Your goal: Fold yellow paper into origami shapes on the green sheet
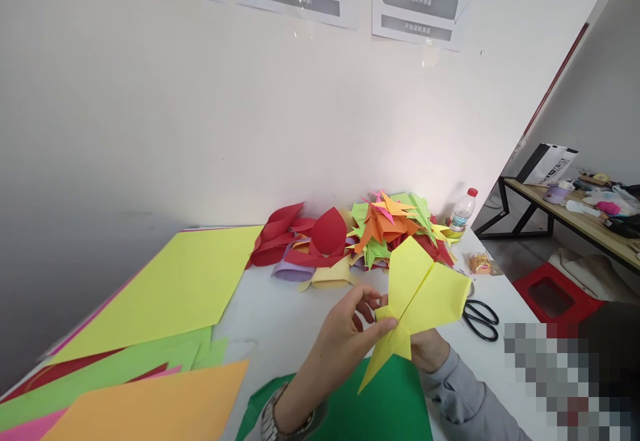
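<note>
Both hands hold a folded yellow paper shape up above the table, with broad flaps at the top and a pointed tip hanging down at lower left. My left hand, with a metal watch on the wrist, pinches it near the centre creases, thumb on the front face. Behind its lower right side is my right hand, most of its fingers hidden by the paper. Below the hands lies a green paper sheet.
Yellow and orange sheets lie at left. Red folded paper pieces and a pile of orange and green paper stars sit against the wall. Black-handled scissors, a wrapped snack and a plastic bottle are at right.
</note>
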Motion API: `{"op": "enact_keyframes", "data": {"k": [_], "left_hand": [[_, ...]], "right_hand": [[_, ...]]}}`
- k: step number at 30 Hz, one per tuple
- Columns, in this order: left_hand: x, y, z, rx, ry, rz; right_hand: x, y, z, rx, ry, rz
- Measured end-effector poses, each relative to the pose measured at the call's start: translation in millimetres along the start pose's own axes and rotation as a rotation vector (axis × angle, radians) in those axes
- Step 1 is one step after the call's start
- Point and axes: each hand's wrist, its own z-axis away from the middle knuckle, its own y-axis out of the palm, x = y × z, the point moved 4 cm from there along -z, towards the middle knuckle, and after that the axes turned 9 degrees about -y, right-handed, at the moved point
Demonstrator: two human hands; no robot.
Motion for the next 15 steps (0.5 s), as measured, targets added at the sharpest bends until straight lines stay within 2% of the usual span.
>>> {"op": "enact_keyframes", "data": {"k": [6, 15], "left_hand": [[12.6, 7.4, -7.8, 0.147, -0.018, 0.159], [3.5, 3.8, -0.3, 0.200, -0.028, 0.152]], "right_hand": [[-0.6, 3.7, 0.4, 0.056, -0.040, -0.073], [9.1, -5.0, -1.4, -0.037, -0.170, -0.064]]}}
